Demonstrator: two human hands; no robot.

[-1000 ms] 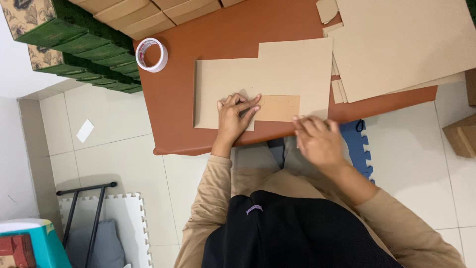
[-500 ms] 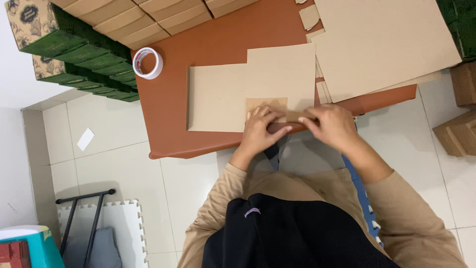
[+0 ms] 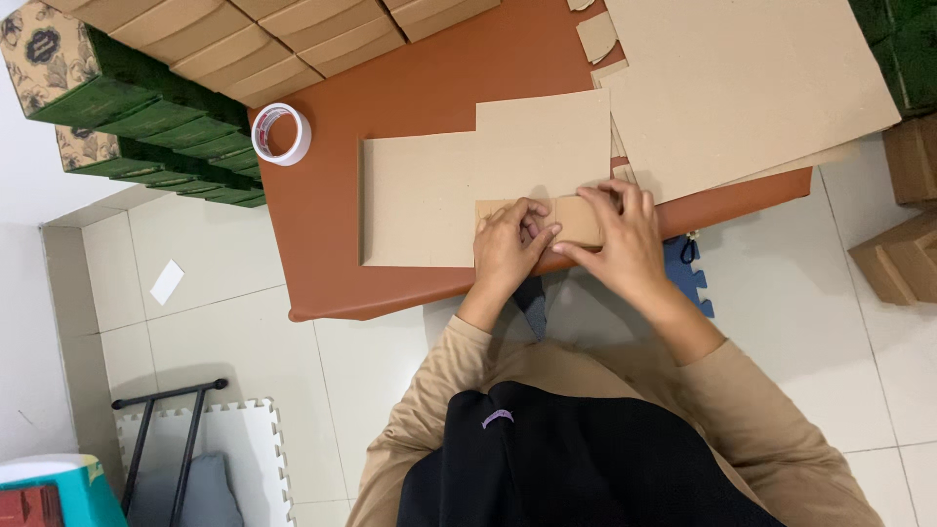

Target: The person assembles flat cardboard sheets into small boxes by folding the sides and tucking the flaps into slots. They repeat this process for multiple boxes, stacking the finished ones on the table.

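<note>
- Nearest, the person's tan sleeves reach forward over the tiled floor to the low brown table [image 3: 410,98].
- The left hand [image 3: 508,249] presses its fingers, held close together, onto a small darker cardboard strip [image 3: 576,220]; a second ago this hand lay flat on the sheet alone.
- The right hand [image 3: 625,239] has come in from the table's near edge and now lies on the strip's other end, fingers slightly spread, thumb pinching the near edge.
- So both hands have closed on the strip, which sits at the near edge of the stepped cardboard sheet [image 3: 439,190]; it looks held in place.
- Beyond lie a tape roll [image 3: 281,134], larger cardboard sheets [image 3: 742,88] and stacked green boxes [image 3: 146,127].
</note>
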